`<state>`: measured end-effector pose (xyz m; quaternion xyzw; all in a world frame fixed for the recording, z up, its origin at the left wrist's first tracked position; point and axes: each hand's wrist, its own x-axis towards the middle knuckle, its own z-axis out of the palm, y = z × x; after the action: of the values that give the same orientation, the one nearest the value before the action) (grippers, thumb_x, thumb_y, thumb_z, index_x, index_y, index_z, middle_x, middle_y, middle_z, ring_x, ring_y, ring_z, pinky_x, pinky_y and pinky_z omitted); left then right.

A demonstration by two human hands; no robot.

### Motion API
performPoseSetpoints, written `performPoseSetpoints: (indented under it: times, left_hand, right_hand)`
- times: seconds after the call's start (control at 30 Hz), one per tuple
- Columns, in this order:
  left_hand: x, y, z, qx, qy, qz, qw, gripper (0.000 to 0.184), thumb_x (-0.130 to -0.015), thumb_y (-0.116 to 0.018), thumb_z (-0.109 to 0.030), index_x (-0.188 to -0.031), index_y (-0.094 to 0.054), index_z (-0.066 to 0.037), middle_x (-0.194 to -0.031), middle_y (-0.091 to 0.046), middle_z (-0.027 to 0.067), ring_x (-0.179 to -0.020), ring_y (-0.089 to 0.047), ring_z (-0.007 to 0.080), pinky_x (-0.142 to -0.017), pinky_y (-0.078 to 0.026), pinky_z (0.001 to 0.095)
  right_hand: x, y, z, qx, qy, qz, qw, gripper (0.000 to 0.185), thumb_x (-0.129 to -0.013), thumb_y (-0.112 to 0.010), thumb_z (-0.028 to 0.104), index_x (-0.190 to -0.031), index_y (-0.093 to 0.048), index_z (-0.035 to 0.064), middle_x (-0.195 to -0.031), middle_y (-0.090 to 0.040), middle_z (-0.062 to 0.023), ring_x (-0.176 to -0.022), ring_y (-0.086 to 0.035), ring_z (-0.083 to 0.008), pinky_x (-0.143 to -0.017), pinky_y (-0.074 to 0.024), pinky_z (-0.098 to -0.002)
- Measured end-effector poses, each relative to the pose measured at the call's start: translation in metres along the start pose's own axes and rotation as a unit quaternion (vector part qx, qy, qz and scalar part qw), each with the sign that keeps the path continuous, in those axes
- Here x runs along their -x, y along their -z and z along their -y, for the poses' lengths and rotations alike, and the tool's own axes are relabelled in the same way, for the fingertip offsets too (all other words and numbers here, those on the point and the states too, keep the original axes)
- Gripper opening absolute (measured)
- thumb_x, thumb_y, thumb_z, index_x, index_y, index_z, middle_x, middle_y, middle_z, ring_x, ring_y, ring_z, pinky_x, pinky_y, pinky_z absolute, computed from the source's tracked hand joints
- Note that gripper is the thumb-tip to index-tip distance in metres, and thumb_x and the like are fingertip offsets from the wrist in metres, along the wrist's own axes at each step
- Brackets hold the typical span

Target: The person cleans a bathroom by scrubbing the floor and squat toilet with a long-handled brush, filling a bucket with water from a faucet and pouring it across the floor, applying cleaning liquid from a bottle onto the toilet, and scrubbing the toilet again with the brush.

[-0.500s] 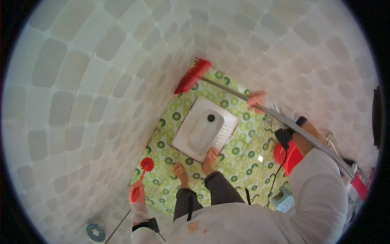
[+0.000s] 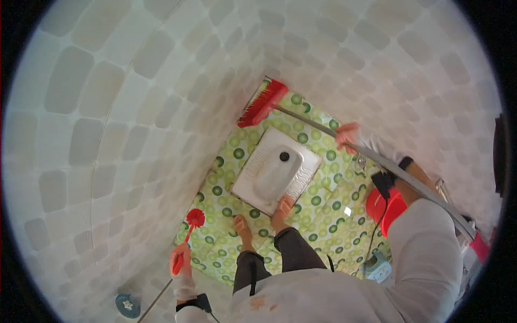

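Note:
My left hand point(image 2: 180, 259) is closed round the handle of a red toilet brush point(image 2: 195, 218), whose round head points up and away from me. With my right hand point(image 2: 348, 138) I grip the long grey pole of a red broom point(image 2: 263, 104). The pole runs on past my right arm to a pink end at the lower right. The broom's red head is near the far corner, beside the left wall. Between the hands lies a white squat toilet point(image 2: 275, 169) with a dark drain hole, set in the green-patterned floor.
My feet stand at the near edge of the toilet. A red bucket point(image 2: 384, 210) and a light blue container point(image 2: 377, 267) are at the right, with a black cable close by. A floor drain point(image 2: 361, 161) lies near the right wall. A blue-green round object point(image 2: 127, 306) is at lower left.
The broom head has shifted slightly to the right and its bristles now show more. My right hand has moved a little right and down. The brush is still in my left hand.

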<state>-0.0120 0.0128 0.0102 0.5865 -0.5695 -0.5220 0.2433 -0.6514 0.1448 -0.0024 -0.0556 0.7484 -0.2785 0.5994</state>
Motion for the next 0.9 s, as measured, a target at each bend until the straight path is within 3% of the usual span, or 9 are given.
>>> performPoseSetpoints:
  times: [0.17, 0.3, 0.37, 0.5, 0.57, 0.6, 0.67, 0.73, 0.9]
  left_hand:
    - [0.002, 0.017, 0.006, 0.012, -0.009, -0.038, 0.999, 0.012, -0.083, -0.061, 0.003, -0.095, -0.060, -0.002, -0.104, -0.062, 0.0091, -0.097, -0.057, 0.0159, -0.088, -0.045, 0.0308]
    - [0.001, -0.008, 0.004, -0.021, 0.040, -0.083, 0.996, 0.013, -0.083, -0.061, 0.003, -0.095, -0.061, -0.003, -0.103, -0.062, 0.0085, -0.096, -0.057, 0.0159, -0.088, -0.045, 0.0303]
    - [-0.004, -0.004, 0.001, -0.015, 0.021, -0.050, 0.998, 0.013, -0.083, -0.061, 0.003, -0.096, -0.061, -0.003, -0.103, -0.062, 0.0078, -0.096, -0.057, 0.0159, -0.089, -0.044, 0.0296]
    - [-0.011, 0.006, 0.001, -0.034, -0.039, -0.003, 0.999, 0.014, -0.084, -0.061, 0.003, -0.097, -0.062, -0.002, -0.102, -0.062, 0.0063, -0.096, -0.057, 0.0144, -0.089, -0.044, 0.0286]
    - [-0.011, -0.007, -0.023, -0.033, 0.072, -0.046, 0.996, 0.014, -0.084, -0.061, 0.003, -0.097, -0.062, -0.002, -0.101, -0.062, 0.0054, -0.096, -0.057, 0.0129, -0.089, -0.044, 0.0285]
    - [-0.016, -0.013, -0.021, -0.035, 0.074, -0.037, 0.996, 0.014, -0.084, -0.061, 0.003, -0.097, -0.062, -0.002, -0.101, -0.062, 0.0054, -0.096, -0.057, 0.0129, -0.089, -0.044, 0.0285]
    - [-0.024, -0.024, -0.011, -0.072, -0.013, -0.002, 0.997, 0.014, -0.084, -0.061, 0.002, -0.098, -0.062, -0.003, -0.100, -0.062, 0.0038, -0.092, -0.056, 0.0111, -0.085, -0.044, 0.0265]
    - [-0.028, -0.039, -0.018, -0.059, -0.003, 0.009, 0.998, 0.014, -0.084, -0.061, 0.001, -0.098, -0.062, -0.003, -0.100, -0.062, 0.0033, -0.091, -0.056, 0.0106, -0.083, -0.044, 0.0254]
    - [-0.033, -0.027, -0.029, -0.066, -0.023, 0.041, 0.997, 0.013, -0.085, -0.061, 0.000, -0.097, -0.062, -0.004, -0.098, -0.061, 0.0023, -0.087, -0.054, 0.0094, -0.078, -0.043, 0.0225]
  right_hand:
    - [0.054, -0.003, 0.041, 0.073, 0.026, 0.015, 0.997, 0.058, -0.076, -0.064, 0.009, -0.129, -0.044, -0.0031, -0.070, -0.064, -0.0120, -0.040, -0.052, -0.0157, -0.034, -0.0399, -0.0291]
    - [-0.015, 0.001, 0.053, 0.034, 0.034, 0.081, 0.996, 0.059, -0.076, -0.063, 0.008, -0.131, -0.043, -0.0029, -0.070, -0.064, -0.0118, -0.040, -0.053, -0.0161, -0.033, -0.0408, -0.0296]
    - [-0.031, 0.003, 0.039, 0.013, 0.033, 0.026, 0.999, 0.059, -0.078, -0.061, 0.007, -0.132, -0.041, -0.0013, -0.072, -0.064, -0.0124, -0.040, -0.053, -0.0157, -0.033, -0.0411, -0.0298]
    - [0.017, -0.002, 0.031, 0.071, 0.002, 0.018, 0.997, 0.057, -0.080, -0.060, 0.008, -0.133, -0.040, -0.0005, -0.075, -0.064, -0.0134, -0.041, -0.052, -0.0156, -0.034, -0.0408, -0.0296]
    - [0.037, -0.007, 0.038, 0.030, -0.008, 0.041, 0.999, 0.057, -0.081, -0.060, 0.010, -0.133, -0.040, 0.0006, -0.076, -0.064, -0.0135, -0.042, -0.052, -0.0153, -0.034, -0.0401, -0.0290]
    - [0.031, -0.008, 0.037, 0.024, -0.014, 0.037, 0.999, 0.057, -0.081, -0.060, 0.010, -0.133, -0.040, 0.0006, -0.076, -0.064, -0.0135, -0.042, -0.052, -0.0153, -0.034, -0.0401, -0.0290]
    - [-0.004, -0.004, 0.041, -0.021, -0.007, 0.069, 0.997, 0.056, -0.081, -0.060, 0.010, -0.133, -0.041, 0.0004, -0.077, -0.064, -0.0138, -0.042, -0.052, -0.0155, -0.034, -0.0393, -0.0292]
    - [-0.026, 0.006, 0.028, -0.001, 0.022, 0.064, 0.998, 0.057, -0.081, -0.061, 0.011, -0.133, -0.041, 0.0007, -0.076, -0.064, -0.0132, -0.042, -0.051, -0.0151, -0.034, -0.0387, -0.0292]
    - [0.018, 0.013, -0.017, -0.015, -0.010, -0.012, 1.000, 0.058, -0.076, -0.065, 0.011, -0.130, -0.045, 0.0002, -0.073, -0.064, -0.0123, -0.042, -0.052, -0.0152, -0.033, -0.0384, -0.0293]
